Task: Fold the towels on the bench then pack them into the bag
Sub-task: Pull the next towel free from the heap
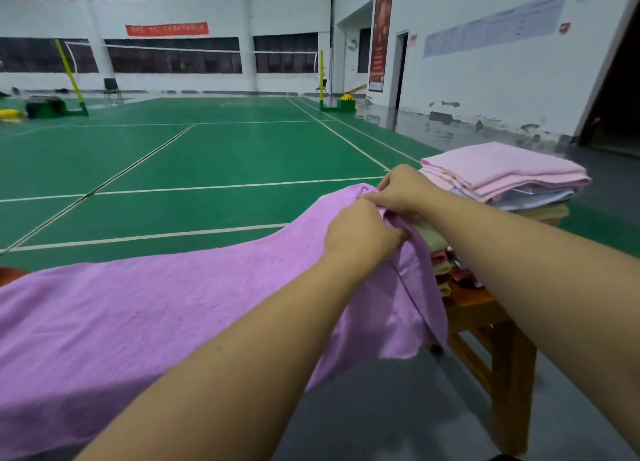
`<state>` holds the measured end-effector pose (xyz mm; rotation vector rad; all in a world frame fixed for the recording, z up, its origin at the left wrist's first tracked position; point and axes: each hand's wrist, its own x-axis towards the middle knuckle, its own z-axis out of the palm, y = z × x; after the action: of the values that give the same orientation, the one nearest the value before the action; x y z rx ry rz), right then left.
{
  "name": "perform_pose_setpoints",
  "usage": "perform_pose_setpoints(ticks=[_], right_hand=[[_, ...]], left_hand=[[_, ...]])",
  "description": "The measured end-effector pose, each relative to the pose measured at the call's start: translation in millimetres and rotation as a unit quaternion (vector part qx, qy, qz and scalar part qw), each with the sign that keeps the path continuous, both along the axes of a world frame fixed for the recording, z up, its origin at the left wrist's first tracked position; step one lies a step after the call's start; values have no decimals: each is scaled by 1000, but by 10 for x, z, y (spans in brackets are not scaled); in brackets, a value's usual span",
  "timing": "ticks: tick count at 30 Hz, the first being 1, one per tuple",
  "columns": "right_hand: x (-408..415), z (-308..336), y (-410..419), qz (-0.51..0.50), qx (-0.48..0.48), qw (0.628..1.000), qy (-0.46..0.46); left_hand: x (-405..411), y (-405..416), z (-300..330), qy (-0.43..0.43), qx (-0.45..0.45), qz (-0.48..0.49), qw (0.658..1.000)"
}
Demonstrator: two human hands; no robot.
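Observation:
A large purple towel lies spread along the wooden bench and hangs over its near side. My left hand pinches the towel's right end near its edge. My right hand grips the same end a little farther back, close to the far corner. Both hands are close together. Beyond them stands a stack of folded towels, pink on top, pale blue and yellow-green below. The bag is not in view.
More crumpled cloths, yellow-green and red, lie on the bench under the stack. The green badminton court floor stretches beyond the bench. A net post with a green base stands far off, and a white wall runs along the right.

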<state>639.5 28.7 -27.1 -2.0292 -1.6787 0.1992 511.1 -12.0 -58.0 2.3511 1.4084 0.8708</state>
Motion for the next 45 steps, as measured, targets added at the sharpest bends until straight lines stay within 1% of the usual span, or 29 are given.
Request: perform_pose_setpoints(ticks=[2,6,9,11,13,16,17,18,19,20,21,22,23,24,25,27,29,30,32,34,37,41,44,45], right_hand=[[0,-10,5,-6,6,1000,10],[-22,98,-18,-23,-16,1000,3],[-57,252,-76,-54,-55,997,-23],[-67,313,-78,-65,-80,995,6],[-49,318,-45,-70,-77,993,53],[-20,275,24,-85,-20,991,102],[-8,263,42,-88,-9,988,125],[-3,258,41,-93,-7,987,131],[5,268,33,-99,-7,988,117],[18,291,12,-111,-7,991,77],[29,325,-9,-119,-8,992,46],[35,354,-21,-125,-7,991,43],[50,370,-27,-127,-8,989,69],[54,380,-23,-124,-5,983,133],[60,389,-4,-123,1,968,217],[25,409,37,-106,12,916,387],[-60,433,125,-81,28,851,518],[-130,454,154,-68,39,824,561],[-314,488,226,-39,66,791,607],[-549,504,316,-13,78,776,626],[-993,506,451,39,78,766,637],[-1700,422,586,122,80,788,598],[-2208,303,706,139,83,820,549],[-2373,265,756,144,83,826,539]], left_hand=[[-11,-55,33,0,-17,-29,999],[-68,-111,91,-105,-102,-69,987],[-135,-55,42,-242,-173,-52,953],[-192,-54,34,-295,-219,-48,929],[-235,-86,-5,-306,-254,-55,916],[-256,-150,-61,-346,-315,-82,880],[-269,-170,-61,-353,-326,-82,873],[-288,-191,-51,-350,-335,-81,871],[-319,-208,-32,-338,-344,-85,872],[-348,-220,-14,-326,-349,-94,874],[-385,-222,0,-313,-347,-105,878],[-433,-221,16,-300,-341,-111,884],[-497,-217,29,-282,-327,-108,895],[-574,-204,43,-262,-310,-99,909],[-662,-185,46,-246,-294,-91,919],[-838,-143,27,-240,-284,-92,924],[-1029,-116,-8,-251,-301,-98,915],[-1126,-115,-25,-255,-307,-94,912],[-1330,-109,-55,-260,-285,-70,920],[-1549,-109,-51,-274,-249,-36,928],[-1915,-124,-3,-304,-223,-4,926],[-2482,-147,104,-323,-194,41,925],[-2974,-168,131,-331,-181,81,923],[-3142,-186,120,-327,-179,96,923]])
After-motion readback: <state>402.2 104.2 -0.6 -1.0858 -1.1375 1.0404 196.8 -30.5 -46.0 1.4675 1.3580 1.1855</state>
